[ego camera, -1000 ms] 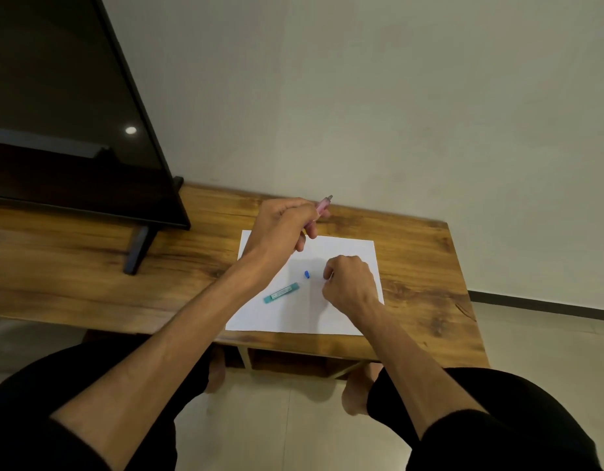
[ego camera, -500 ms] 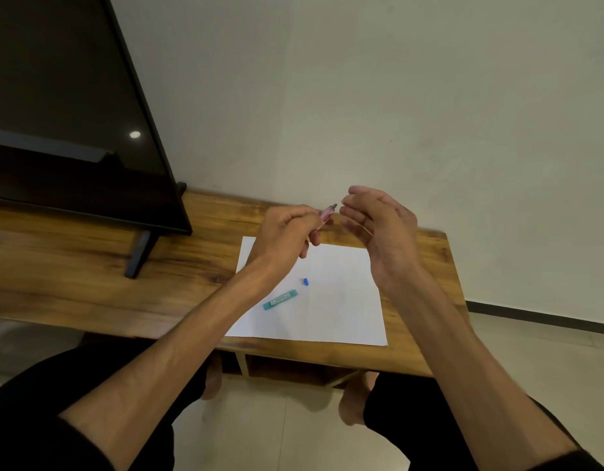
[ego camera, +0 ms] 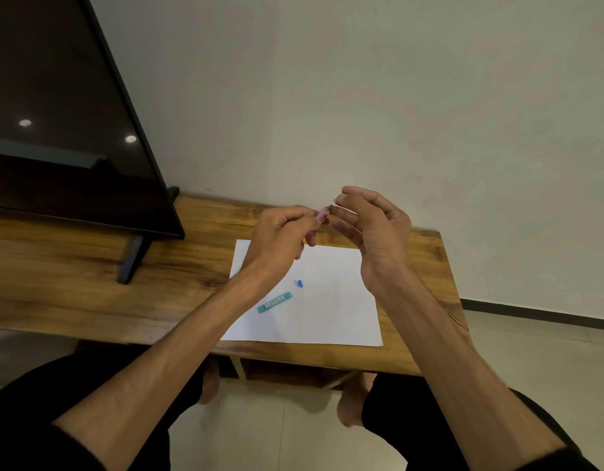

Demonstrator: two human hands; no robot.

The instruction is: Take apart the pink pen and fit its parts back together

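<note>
My left hand (ego camera: pixel 280 239) grips a pink mechanical pencil (ego camera: pixel 322 213), its end pointing up and to the right, above a white sheet of paper (ego camera: pixel 331 317). My right hand (ego camera: pixel 378 239) is raised beside it. Its thumb and fingertips come together right at the pencil's end and seem to pinch a very thin lead, too small to see clearly. On the paper below lie a teal lead case (ego camera: pixel 274 302) and a small blue cap (ego camera: pixel 300 283), both untouched.
The paper lies on a low wooden table (ego camera: pixel 90 283) against a pale wall. A large dark TV screen (ego camera: pixel 56 130) stands on the table's left part on a black foot (ego camera: pixel 132 260). My knees and bare feet are at the table's front edge.
My right hand rose from the paper, where its fingers were curled near the blue cap, up to the pencil's end. My left hand stayed holding the pencil.
</note>
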